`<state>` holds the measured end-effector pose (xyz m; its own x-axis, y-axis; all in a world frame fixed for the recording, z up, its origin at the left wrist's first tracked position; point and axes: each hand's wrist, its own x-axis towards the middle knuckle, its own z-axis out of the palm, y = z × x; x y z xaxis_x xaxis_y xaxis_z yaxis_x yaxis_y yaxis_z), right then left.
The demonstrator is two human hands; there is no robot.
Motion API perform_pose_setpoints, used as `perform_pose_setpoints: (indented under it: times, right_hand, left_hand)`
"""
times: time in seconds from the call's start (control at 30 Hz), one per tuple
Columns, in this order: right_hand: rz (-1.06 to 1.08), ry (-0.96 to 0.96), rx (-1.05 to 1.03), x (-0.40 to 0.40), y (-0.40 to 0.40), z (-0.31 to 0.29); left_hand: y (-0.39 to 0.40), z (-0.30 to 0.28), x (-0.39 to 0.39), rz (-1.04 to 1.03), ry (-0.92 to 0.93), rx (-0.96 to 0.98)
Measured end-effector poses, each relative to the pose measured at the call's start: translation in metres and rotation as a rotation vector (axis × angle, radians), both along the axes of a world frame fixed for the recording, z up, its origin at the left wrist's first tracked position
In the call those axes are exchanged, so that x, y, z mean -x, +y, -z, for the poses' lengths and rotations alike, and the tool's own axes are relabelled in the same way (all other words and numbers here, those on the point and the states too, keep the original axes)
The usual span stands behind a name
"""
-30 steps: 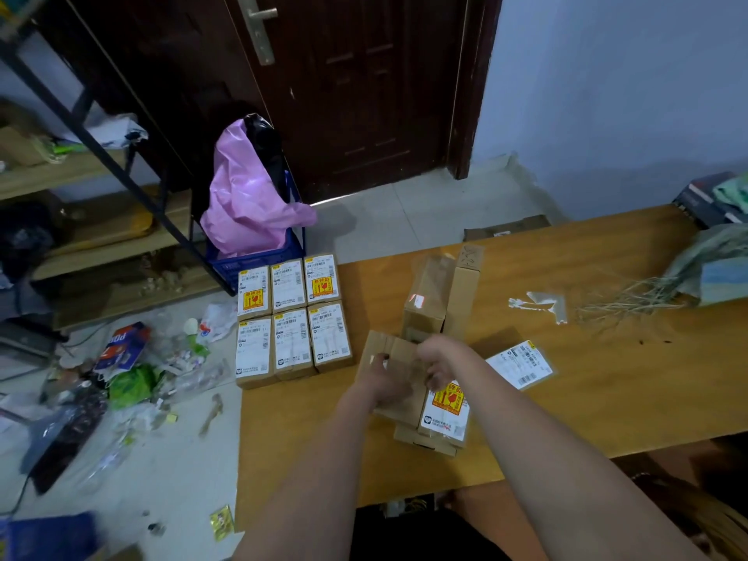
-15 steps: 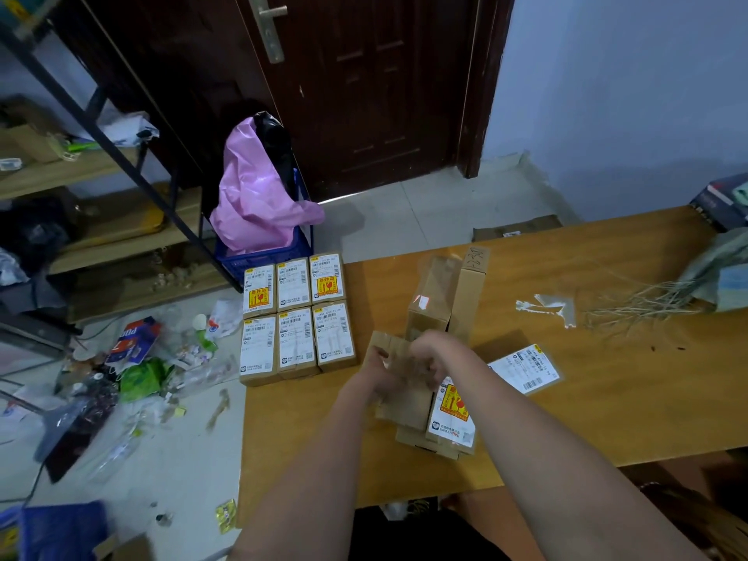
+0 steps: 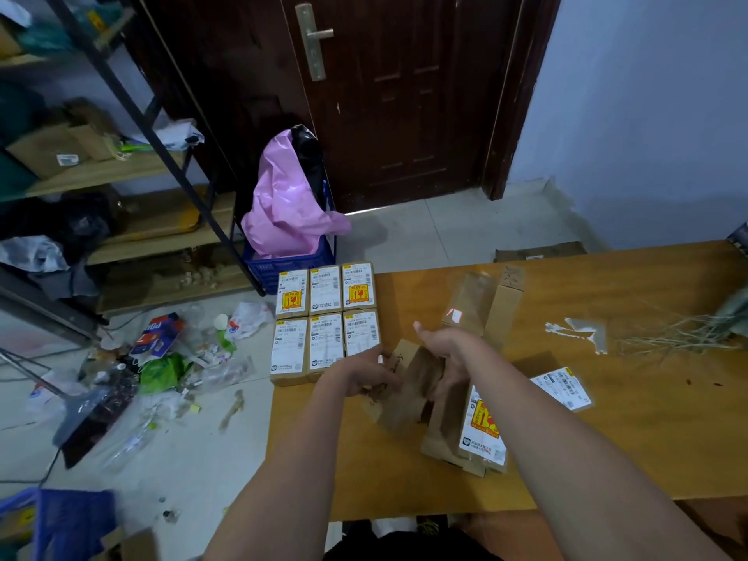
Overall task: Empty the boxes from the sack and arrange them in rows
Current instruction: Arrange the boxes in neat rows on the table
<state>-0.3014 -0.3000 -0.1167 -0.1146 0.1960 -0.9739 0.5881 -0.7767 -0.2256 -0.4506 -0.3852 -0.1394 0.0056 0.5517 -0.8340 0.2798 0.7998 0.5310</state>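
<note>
Several small cardboard boxes with white labels [image 3: 326,323] lie in two neat rows at the left end of the wooden table [image 3: 668,439]. Both hands grip one brown cardboard box [image 3: 404,402] held up at the table's middle: my left hand [image 3: 366,374] on its left side, my right hand [image 3: 449,350] on its top right. Right beside it a labelled box with a yellow sticker [image 3: 483,429] rests on the pile. Two brown boxes [image 3: 485,305] lie behind the hands. A single labelled box [image 3: 562,386] lies to the right. The sack [image 3: 732,313] shows at the right edge.
Torn tape scraps [image 3: 583,332] and straw-like fibres [image 3: 680,336] lie on the table's right part. A pink bag [image 3: 285,204] sits in a blue crate [image 3: 291,265] on the floor by the dark door. Litter [image 3: 162,366] covers the floor at left, beside shelves.
Both hands have lifted the brown box slightly and shifted it left toward the rows, with the right hand opening over its top. The camera has tilted up a little.
</note>
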Motion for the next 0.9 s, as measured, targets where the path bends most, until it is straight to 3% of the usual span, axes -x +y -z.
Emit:
perform_pose_setpoints:
  times: [0.17,0.33,0.53,0.63,0.8,0.9]
  right_hand:
    - [0.13,0.059,0.014,0.019,-0.006,-0.005]
    - [0.126,0.084,0.074,0.043,-0.02,-0.015]
    - [0.197,0.092,0.017,0.078,-0.036,-0.019]
    - [0.206,0.091,0.03,0.091,-0.036,-0.008]
    - [0.082,0.136,0.023,0.103,-0.043,0.003]
    - [0.067,0.189,-0.003,0.107,-0.052,0.005]
  left_hand:
    - [-0.015,-0.007,0.039,0.059,-0.053,-0.067]
    - [-0.029,-0.012,0.073,0.055,-0.064,-0.176]
    - [-0.041,-0.01,0.107,-0.007,-0.086,-0.143]
    - [-0.047,-0.01,0.12,-0.098,-0.095,-0.11]
    - [-0.053,-0.008,0.135,-0.423,0.059,-0.156]
    - [-0.063,-0.001,0.148,-0.467,0.038,-0.082]
